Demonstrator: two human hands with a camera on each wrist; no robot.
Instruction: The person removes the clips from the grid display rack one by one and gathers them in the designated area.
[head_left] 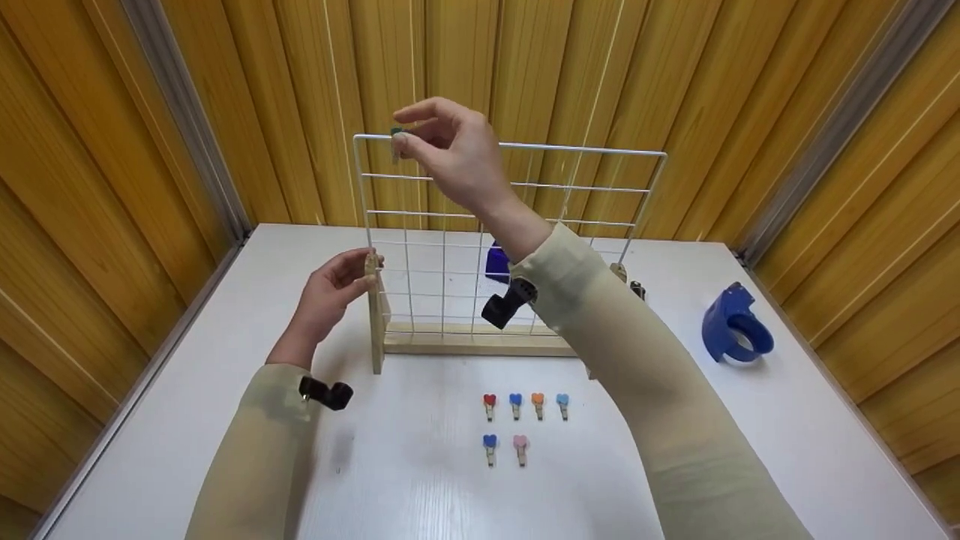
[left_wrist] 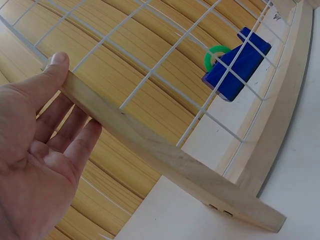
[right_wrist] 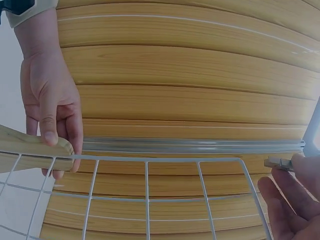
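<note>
My right hand [head_left: 465, 154] pinches a small wooden clothespin [right_wrist: 278, 163] between thumb and fingers. A green tip shows on the clothespin in the head view. It is at the upper left corner of a white wire grid [head_left: 585, 149]; in the right wrist view a gap shows between clothespin and wire. My left hand [head_left: 326, 294] holds the top of the wooden side post [left_wrist: 145, 142] of the grid's stand, thumb on one side and fingers on the other. Several heart-topped clothespins, among them a red one [head_left: 490, 405] and a pink one [head_left: 520, 448], lie in two rows on the table.
The grid stands upright on a wooden base bar [head_left: 472, 345] on the white table [head_left: 405, 480]. A blue tape dispenser [head_left: 724, 330] is at the right. Behind the grid sits another blue object [left_wrist: 237, 67] with a green ring. Wood-patterned panels [head_left: 285, 97] surround the table's back and sides.
</note>
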